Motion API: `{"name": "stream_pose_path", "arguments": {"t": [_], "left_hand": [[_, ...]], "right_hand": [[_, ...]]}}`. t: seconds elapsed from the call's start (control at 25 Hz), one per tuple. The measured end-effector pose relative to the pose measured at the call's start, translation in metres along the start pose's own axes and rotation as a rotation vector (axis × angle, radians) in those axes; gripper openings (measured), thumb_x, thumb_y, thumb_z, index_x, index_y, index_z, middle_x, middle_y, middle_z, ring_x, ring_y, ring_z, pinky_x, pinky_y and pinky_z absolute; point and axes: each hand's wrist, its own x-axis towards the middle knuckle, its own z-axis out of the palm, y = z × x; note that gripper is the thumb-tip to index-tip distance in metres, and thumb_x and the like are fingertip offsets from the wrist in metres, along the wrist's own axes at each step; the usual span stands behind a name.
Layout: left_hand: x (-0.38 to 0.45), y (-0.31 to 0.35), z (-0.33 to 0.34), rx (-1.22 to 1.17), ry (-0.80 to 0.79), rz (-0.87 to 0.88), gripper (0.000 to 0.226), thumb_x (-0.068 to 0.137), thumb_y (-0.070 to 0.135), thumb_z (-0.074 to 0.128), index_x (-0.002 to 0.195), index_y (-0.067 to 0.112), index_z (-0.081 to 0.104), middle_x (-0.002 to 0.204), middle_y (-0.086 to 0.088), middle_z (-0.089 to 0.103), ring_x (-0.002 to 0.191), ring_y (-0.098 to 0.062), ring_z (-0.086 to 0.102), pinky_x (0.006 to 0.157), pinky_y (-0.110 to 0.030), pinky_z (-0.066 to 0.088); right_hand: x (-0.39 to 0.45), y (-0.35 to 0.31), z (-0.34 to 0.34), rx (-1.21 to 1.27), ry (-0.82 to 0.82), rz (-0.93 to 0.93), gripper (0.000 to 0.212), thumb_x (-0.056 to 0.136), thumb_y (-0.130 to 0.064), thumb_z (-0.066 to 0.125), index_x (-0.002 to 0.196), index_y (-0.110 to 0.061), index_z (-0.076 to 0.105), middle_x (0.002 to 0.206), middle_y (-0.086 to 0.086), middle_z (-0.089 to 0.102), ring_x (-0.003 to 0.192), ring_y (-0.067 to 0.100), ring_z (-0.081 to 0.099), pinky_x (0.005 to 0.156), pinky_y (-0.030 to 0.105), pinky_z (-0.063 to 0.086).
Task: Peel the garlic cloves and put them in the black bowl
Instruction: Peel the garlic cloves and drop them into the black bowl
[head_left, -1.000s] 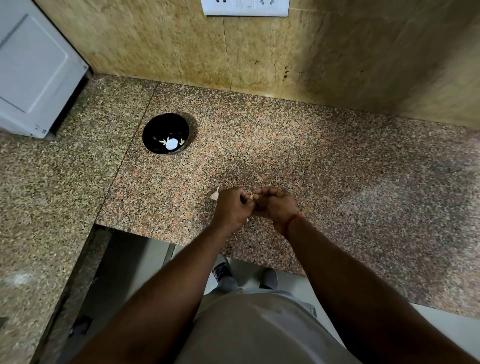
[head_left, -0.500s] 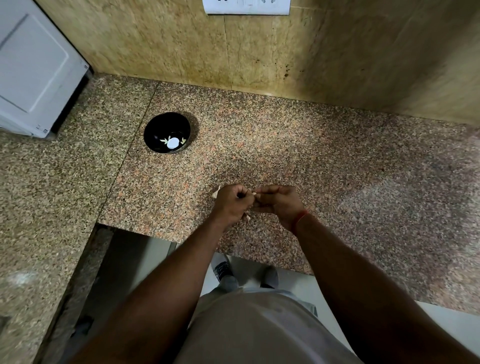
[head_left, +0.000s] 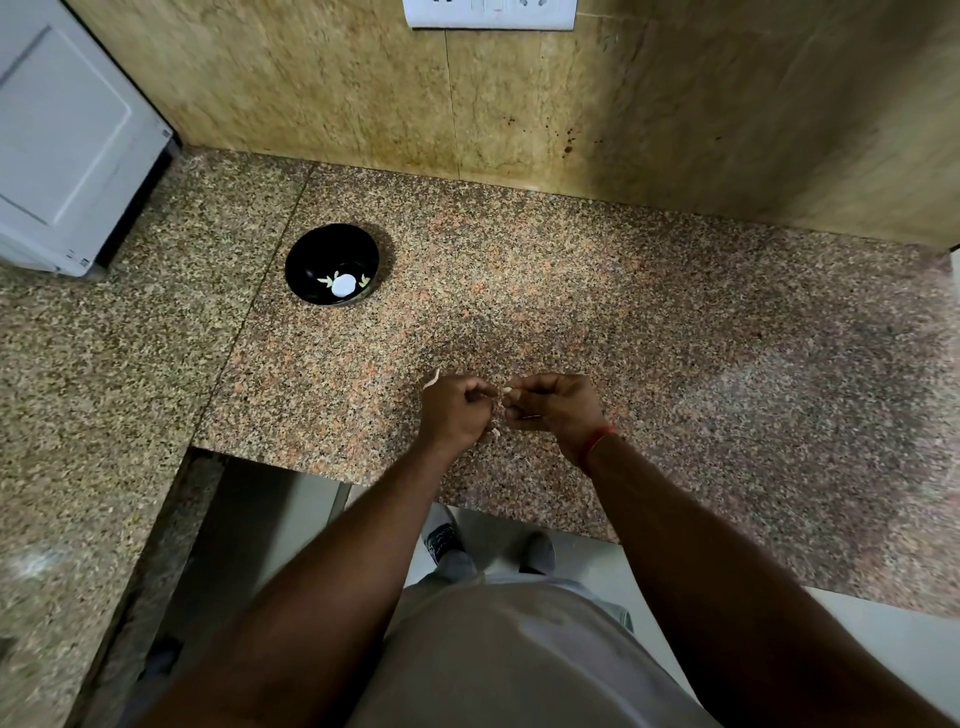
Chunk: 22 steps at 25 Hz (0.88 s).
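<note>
The black bowl (head_left: 332, 262) stands on the granite counter (head_left: 623, 312) at the back left, with a few pale garlic pieces (head_left: 344, 283) in its bottom. Near the counter's front edge my left hand (head_left: 454, 408) and my right hand (head_left: 558, 408) are curled close together. My right hand pinches a small pale garlic clove (head_left: 505, 388) at its fingertips. My left hand holds a strip of pale skin (head_left: 431, 379) that sticks out at its far side. A small pale scrap (head_left: 496, 431) lies on the counter below the hands.
A white appliance (head_left: 67, 150) stands at the far left on the counter. The tiled wall (head_left: 571, 104) with a white socket plate (head_left: 491, 13) closes off the back. The counter has a cut-out step at the front left, with floor and my feet below.
My hands have drawn slightly apart, and the clove now shows at my right fingertips. The bowl has not moved.
</note>
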Motion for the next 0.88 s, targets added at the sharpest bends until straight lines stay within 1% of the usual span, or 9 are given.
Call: {"name": "stream_pose_path", "arguments": {"t": [0.12, 0.2, 0.24, 0.28, 0.36, 0.52, 0.68, 0.76, 0.88], "left_hand": [[-0.003, 0.0046, 0.0014, -0.008, 0.029, 0.047, 0.017, 0.091, 0.002, 0.067, 0.085, 0.01, 0.08, 0.061, 0.005, 0.069, 0.051, -0.019, 0.069, 0.052, -0.034, 0.06], [-0.0034, 0.0063, 0.0009, -0.018, 0.033, 0.073, 0.013, 0.092, 0.006, 0.071, 0.081, 0.008, 0.078, 0.062, 0.003, 0.07, 0.047, -0.01, 0.066, 0.047, -0.025, 0.055], [-0.0032, 0.0068, 0.0003, -0.021, 0.036, 0.09, 0.012, 0.091, 0.007, 0.074, 0.079, 0.008, 0.078, 0.061, 0.003, 0.069, 0.046, -0.004, 0.063, 0.046, -0.017, 0.05], [-0.0027, 0.0065, -0.0002, -0.016, 0.04, 0.11, 0.012, 0.089, 0.008, 0.076, 0.078, 0.008, 0.078, 0.062, 0.005, 0.069, 0.048, 0.001, 0.062, 0.047, -0.01, 0.045], [-0.002, 0.0071, -0.0013, 0.005, 0.05, 0.146, 0.008, 0.086, 0.009, 0.079, 0.079, 0.011, 0.08, 0.066, 0.01, 0.069, 0.055, 0.007, 0.062, 0.053, -0.006, 0.043], [-0.0038, 0.0092, -0.0039, 0.043, 0.057, 0.232, 0.004, 0.083, 0.006, 0.079, 0.082, 0.01, 0.08, 0.071, 0.011, 0.068, 0.061, 0.008, 0.062, 0.058, -0.004, 0.043], [-0.0052, 0.011, -0.0044, 0.02, 0.048, 0.202, 0.006, 0.085, 0.005, 0.076, 0.08, 0.007, 0.077, 0.069, 0.008, 0.067, 0.061, 0.005, 0.059, 0.057, -0.005, 0.043], [-0.0041, 0.0101, -0.0037, -0.017, 0.047, 0.178, 0.007, 0.086, 0.004, 0.075, 0.08, 0.006, 0.077, 0.068, 0.007, 0.067, 0.058, 0.006, 0.058, 0.057, -0.005, 0.043], [-0.003, 0.01, -0.0045, -0.074, 0.045, 0.167, 0.008, 0.087, 0.006, 0.078, 0.079, 0.007, 0.077, 0.066, 0.008, 0.068, 0.054, 0.007, 0.059, 0.055, -0.008, 0.043]], "right_hand": [[-0.0006, 0.0003, 0.0021, -0.043, 0.005, 0.002, 0.02, 0.091, 0.003, 0.071, 0.109, 0.011, 0.07, 0.082, 0.012, 0.075, 0.065, 0.02, 0.069, 0.066, 0.036, 0.063], [0.0004, 0.0014, 0.0029, -0.076, 0.009, -0.007, 0.018, 0.09, 0.003, 0.071, 0.107, 0.01, 0.071, 0.081, 0.012, 0.075, 0.066, 0.02, 0.069, 0.066, 0.036, 0.063], [0.0011, 0.0021, 0.0029, -0.086, 0.015, -0.012, 0.017, 0.09, 0.003, 0.072, 0.106, 0.009, 0.072, 0.082, 0.014, 0.074, 0.067, 0.022, 0.069, 0.067, 0.037, 0.063], [0.0015, 0.0022, 0.0025, -0.089, 0.021, -0.016, 0.016, 0.09, 0.003, 0.072, 0.105, 0.008, 0.072, 0.083, 0.015, 0.074, 0.068, 0.023, 0.069, 0.068, 0.039, 0.063], [0.0016, 0.0022, 0.0015, -0.088, 0.027, -0.023, 0.013, 0.089, 0.004, 0.072, 0.102, 0.006, 0.073, 0.083, 0.017, 0.074, 0.068, 0.023, 0.069, 0.07, 0.041, 0.064], [0.0034, 0.004, 0.0016, -0.1, 0.03, -0.027, 0.007, 0.091, 0.002, 0.071, 0.092, -0.003, 0.075, 0.083, 0.018, 0.074, 0.072, 0.029, 0.07, 0.077, 0.05, 0.062], [0.0031, 0.0054, 0.0039, -0.017, 0.04, 0.005, 0.004, 0.091, -0.001, 0.072, 0.094, 0.001, 0.074, 0.082, 0.019, 0.073, 0.074, 0.031, 0.07, 0.081, 0.055, 0.061], [0.0013, 0.0027, 0.0055, 0.024, 0.049, 0.007, 0.011, 0.09, -0.002, 0.074, 0.098, 0.005, 0.073, 0.082, 0.018, 0.073, 0.073, 0.029, 0.071, 0.08, 0.053, 0.062], [-0.0003, -0.0039, 0.008, 0.053, 0.059, -0.016, 0.021, 0.088, -0.003, 0.076, 0.101, 0.012, 0.069, 0.079, 0.017, 0.073, 0.069, 0.028, 0.069, 0.071, 0.045, 0.064]]}}
